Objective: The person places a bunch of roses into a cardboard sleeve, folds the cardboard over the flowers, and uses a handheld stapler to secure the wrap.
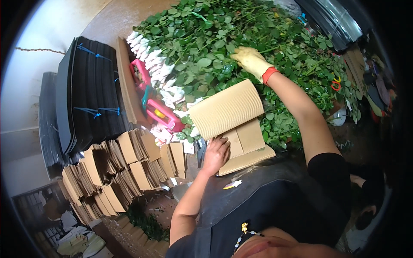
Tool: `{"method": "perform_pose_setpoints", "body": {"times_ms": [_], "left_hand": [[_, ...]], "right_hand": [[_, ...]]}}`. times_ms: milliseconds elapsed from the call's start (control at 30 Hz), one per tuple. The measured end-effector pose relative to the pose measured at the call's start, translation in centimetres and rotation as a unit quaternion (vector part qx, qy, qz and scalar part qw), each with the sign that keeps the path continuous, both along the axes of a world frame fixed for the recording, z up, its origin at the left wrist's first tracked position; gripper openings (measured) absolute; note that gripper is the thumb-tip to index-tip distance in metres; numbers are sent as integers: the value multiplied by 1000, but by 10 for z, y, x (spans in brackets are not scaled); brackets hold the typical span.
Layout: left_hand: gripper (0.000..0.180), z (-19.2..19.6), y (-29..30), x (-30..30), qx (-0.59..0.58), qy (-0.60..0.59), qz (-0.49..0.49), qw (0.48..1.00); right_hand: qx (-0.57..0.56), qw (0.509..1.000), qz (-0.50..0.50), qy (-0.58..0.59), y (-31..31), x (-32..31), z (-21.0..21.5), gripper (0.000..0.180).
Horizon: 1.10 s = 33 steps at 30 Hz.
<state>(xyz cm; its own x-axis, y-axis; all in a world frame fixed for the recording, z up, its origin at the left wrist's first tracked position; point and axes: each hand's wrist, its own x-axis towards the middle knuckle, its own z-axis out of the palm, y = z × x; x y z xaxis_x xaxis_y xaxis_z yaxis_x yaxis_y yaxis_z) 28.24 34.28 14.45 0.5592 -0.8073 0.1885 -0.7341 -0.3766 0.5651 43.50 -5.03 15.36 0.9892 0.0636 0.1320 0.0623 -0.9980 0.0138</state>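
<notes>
Dark apron fabric [275, 202] fills the near foreground. Just beyond it, the bare left hand [216, 154] lies flat, fingers spread, on the near edge of a ribbed brown corrugated cardboard sheet [226, 109] stacked on other sheets. Farther away, the right hand [251, 61], in a pale yellow glove with a red cuff, reaches into a dense heap of green leafy rose stems [206, 38]; whether it grips any cannot be told. At left sit folded cardboard bundles [116, 172], black sheet stacks [92, 94] and a pink stapler [161, 114].
</notes>
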Motion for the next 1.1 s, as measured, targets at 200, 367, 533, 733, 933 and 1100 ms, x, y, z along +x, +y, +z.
{"method": "perform_pose_setpoints", "body": {"times_ms": [200, 367, 533, 733, 933, 1100], "left_hand": [[26, -6, 5, -1, -7, 27, 6, 1000], [57, -6, 9, 0, 7, 124, 12, 992], [100, -30, 20, -4, -63, 223, 50, 971], [52, -13, 19, 1, -16, 151, -16, 988], [41, -9, 18, -1, 28, 155, -19, 987], [37, 6, 9, 2, 53, 155, -37, 986]], "right_hand": [[129, 974, 12, -185, 12, -40, 143, 45], [207, 970, 113, -60, -5, -167, 199, 58], [241, 949, 62, 193, -37, -282, 114, 33], [111, 913, -106, 378, -48, -317, 55, 16], [-9, 931, -31, 363, -32, -248, 130, 19], [49, 995, 2, 84, -17, -113, 127, 34]]}}
